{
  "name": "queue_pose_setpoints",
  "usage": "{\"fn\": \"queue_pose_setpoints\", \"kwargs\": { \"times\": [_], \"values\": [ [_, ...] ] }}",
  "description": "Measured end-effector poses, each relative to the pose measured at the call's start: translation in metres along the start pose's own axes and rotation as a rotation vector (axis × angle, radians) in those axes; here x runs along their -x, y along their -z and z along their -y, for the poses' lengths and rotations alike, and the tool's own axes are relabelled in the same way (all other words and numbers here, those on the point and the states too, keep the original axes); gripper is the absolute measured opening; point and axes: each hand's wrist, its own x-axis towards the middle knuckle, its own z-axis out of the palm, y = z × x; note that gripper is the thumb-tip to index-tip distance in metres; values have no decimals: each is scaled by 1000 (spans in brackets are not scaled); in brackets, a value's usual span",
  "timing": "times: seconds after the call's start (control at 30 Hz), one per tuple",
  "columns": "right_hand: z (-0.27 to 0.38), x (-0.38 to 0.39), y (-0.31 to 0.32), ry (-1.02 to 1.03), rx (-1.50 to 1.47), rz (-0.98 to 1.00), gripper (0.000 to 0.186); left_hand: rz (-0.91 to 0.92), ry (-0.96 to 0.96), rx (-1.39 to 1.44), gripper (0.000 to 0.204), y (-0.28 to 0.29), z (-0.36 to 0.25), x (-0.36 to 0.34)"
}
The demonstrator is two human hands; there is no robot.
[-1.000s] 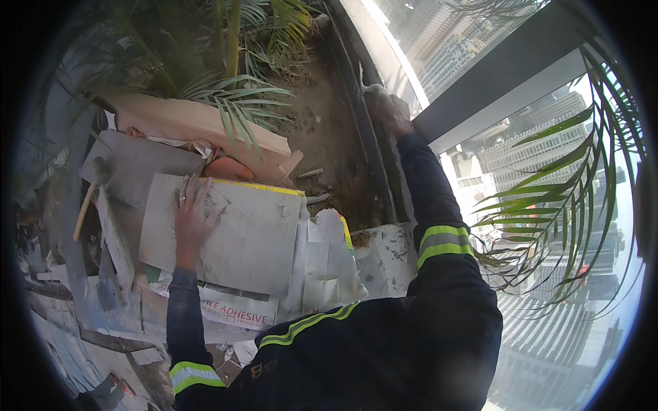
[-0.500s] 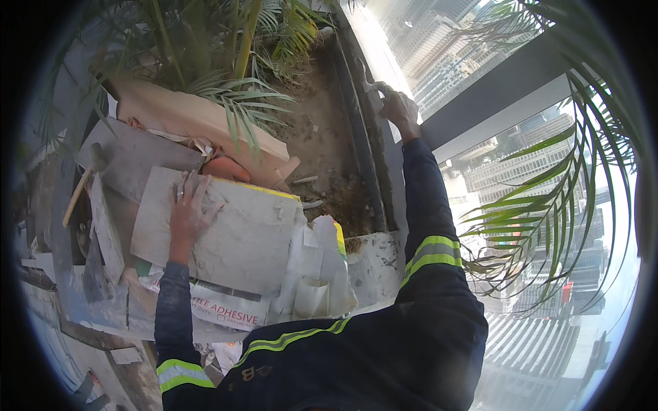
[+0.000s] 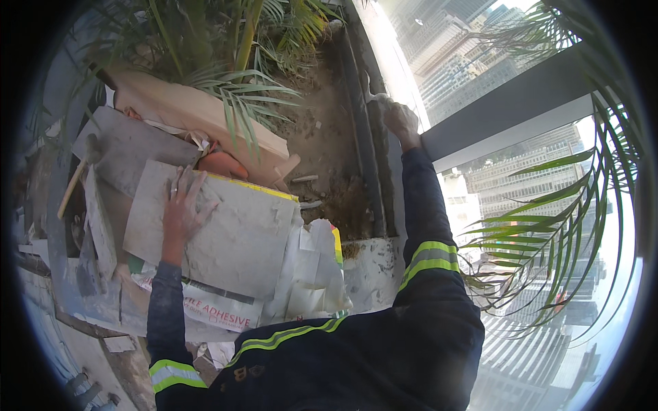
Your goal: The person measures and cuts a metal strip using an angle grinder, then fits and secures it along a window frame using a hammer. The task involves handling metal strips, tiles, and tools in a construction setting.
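My left hand (image 3: pixel 182 214) lies flat with spread fingers near the left part of a dusty grey tile (image 3: pixel 240 236). The tile rests over a crumpled white, red-printed bag (image 3: pixel 214 309). With the arm stretched far forward, my right hand (image 3: pixel 401 123) closes around a slim, pale tool that looks like a trowel (image 3: pixel 376 97). Its thin edge shows against the planter's right wall (image 3: pixel 384 154), and most of the handle is hidden in my fist. Behind the tile lie a bent brown cardboard piece (image 3: pixel 205 103) and an orange-red object (image 3: pixel 221 165).
A mallet with a wooden handle (image 3: pixel 71 192) leans at the left beside broken slabs (image 3: pixel 101 226). Soil (image 3: pixel 322 123) fills the planter, with palm fronds (image 3: pixel 240 96) over it. At the right, a grey rail (image 3: pixel 507 103) and hanging palm leaves (image 3: pixel 541 219) stand before tall buildings.
The view has shifted slightly. My right hand has turned a little and sits lower along the wall, still gripping the tool. My left hand stays on the tile.
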Motion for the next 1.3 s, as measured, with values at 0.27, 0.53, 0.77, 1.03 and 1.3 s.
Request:
{"fn": "queue_pose_setpoints", "kwargs": {
  "times": [0.27,0.53,0.77,1.03,1.3],
  "values": [
    [16,9,23,143,-46,-63,39,-1,1,-23,79,-3,4,7],
    [13,59,-17,114,79,1,33,-13,-19,-32,73,-7,4,1],
    [9,136,-1,188,107,-48,35,-45,-23,-16,73,-10,8,5],
    [4,225,74,151,133,115,51,-49,-17,-12,73,-14,10,5],
    [-21,243,77,1,-193,-106,38,-48,-17,-79,69,-18,13,5]
  ]
}}
